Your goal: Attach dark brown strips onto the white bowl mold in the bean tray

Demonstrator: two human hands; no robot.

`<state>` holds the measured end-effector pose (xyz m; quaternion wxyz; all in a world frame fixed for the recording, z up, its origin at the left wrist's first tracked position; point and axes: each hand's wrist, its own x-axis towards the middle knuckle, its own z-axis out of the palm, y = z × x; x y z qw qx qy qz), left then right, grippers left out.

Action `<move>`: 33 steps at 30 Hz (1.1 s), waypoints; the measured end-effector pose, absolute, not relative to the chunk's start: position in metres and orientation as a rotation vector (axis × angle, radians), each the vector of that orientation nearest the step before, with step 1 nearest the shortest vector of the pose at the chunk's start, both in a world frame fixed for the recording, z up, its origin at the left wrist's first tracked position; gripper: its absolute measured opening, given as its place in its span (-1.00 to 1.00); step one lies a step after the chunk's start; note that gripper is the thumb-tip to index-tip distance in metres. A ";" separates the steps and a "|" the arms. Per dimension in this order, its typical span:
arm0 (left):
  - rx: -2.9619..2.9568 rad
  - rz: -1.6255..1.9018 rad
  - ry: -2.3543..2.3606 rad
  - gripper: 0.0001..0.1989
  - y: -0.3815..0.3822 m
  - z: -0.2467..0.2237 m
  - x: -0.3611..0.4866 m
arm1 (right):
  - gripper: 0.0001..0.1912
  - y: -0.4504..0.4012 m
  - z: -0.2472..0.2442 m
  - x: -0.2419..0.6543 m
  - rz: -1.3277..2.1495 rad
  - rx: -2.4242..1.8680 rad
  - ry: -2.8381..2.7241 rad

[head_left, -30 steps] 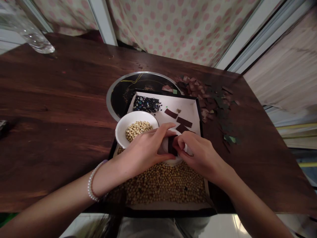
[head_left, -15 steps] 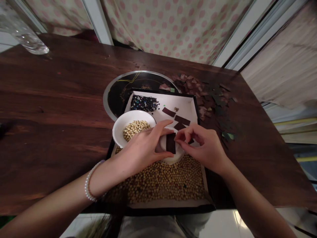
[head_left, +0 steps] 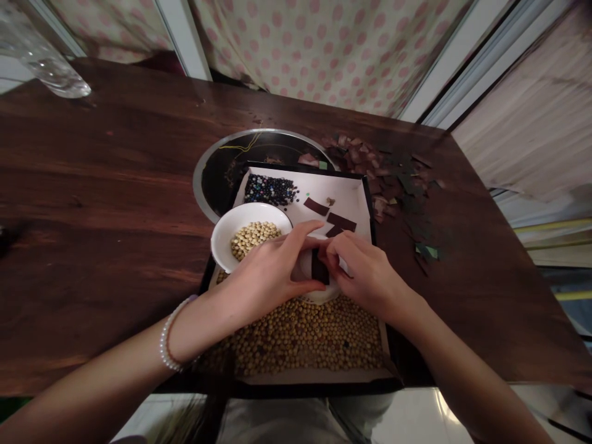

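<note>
Moved: the right hand has closed in from its looser pinch, and its fingers now press against the dark strip.

Left hand: narrow hold, thumb along the near side and fingers across the far side of the white round piece, with a pearl bracelet on the wrist.

Right hand: narrow, fingertips gathered at the strip's right side and over the white piece; whether it grips firmly, I cannot tell.

Dark strip: lying on the white round piece, between both hands, partly covered by fingers.

White round piece: held over the near part of the tray, its lower edge at the loose soybeans.

Nearby: a white bowl of soybeans sits just beside the left hand. The black-edged tray is lined with white paper and holds dark beads and loose dark strips.

Table: dark wood, with a round black plate under the tray's far edge, brown and green scraps to the right, and a glass bottle in the far left corner.
</note>
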<state>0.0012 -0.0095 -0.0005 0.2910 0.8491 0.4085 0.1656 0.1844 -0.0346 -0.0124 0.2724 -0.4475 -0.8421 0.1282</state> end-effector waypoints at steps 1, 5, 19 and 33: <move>2.258 0.445 1.077 -0.28 -0.010 -0.001 0.001 | -0.84 -0.035 -0.011 0.185 0.372 -1.190 -2.281; 2.247 0.447 1.045 -0.30 -0.009 0.000 0.001 | -0.86 -0.040 -0.005 0.186 0.531 -1.167 -2.315; 2.260 0.457 1.057 -0.31 -0.009 0.000 0.001 | -0.76 -0.040 -0.013 0.185 0.495 -1.210 -2.020; 2.232 0.570 0.980 -0.31 -0.010 -0.003 0.000 | -0.81 -0.042 -0.013 0.180 0.425 -1.359 -2.131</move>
